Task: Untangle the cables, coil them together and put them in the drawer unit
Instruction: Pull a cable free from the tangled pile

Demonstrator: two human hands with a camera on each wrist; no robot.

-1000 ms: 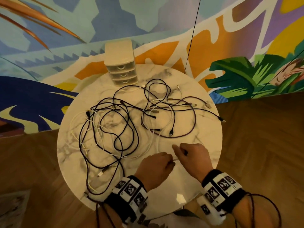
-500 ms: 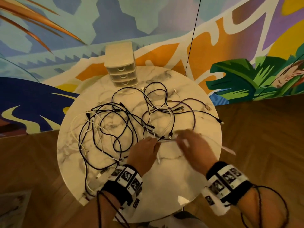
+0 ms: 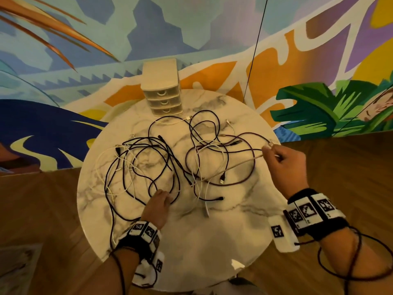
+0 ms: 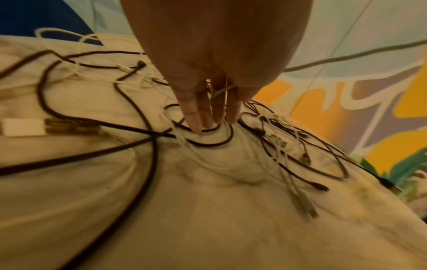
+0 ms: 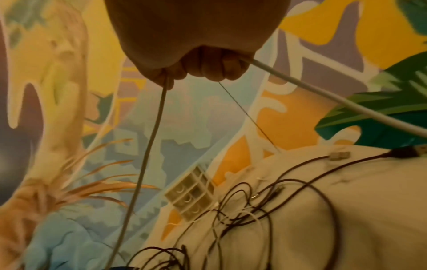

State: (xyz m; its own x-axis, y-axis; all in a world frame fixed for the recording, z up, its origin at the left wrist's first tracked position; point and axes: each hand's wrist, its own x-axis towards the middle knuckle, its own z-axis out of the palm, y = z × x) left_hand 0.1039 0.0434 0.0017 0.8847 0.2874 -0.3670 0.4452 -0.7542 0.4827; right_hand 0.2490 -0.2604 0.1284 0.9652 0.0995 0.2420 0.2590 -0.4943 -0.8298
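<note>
**One white cable drawn out while we pin the rest**

We have our right hand [image 3: 284, 165] raised over the right edge of the round white marble-patterned table [image 3: 212, 248], fingers curled tightly around a thin white cable [image 3: 231, 166]. The right wrist view shows that cable [image 5: 148, 146] passing through the fist, one length dropping toward the pile and another running off to the side. We hold it high and off to the side, we judge, so that its length lifts clear of the other strands and shows us where it is caught.

Our left hand [image 3: 158, 206] lies low on the near-left part of the heap, fingers [image 4: 203, 117] straight and pressing down on a loop of black cable, grasping nothing. That looks like an anchor: it keeps the tangle of black, white and dark purple cables [image 3: 161, 165] from sliding along with the strand we pull.

The tangle is spread loosely across the middle of the table, with several plugs lying free at its edges. The small cream plastic three-drawer unit [image 3: 162, 96] stands at the far edge, just beyond the cables, all three drawers closed.

Untangling is at an early stage in our judgement; nothing is coiled yet. The risk we see is tightening a knot where the white cable crosses the purple loop.
</note>
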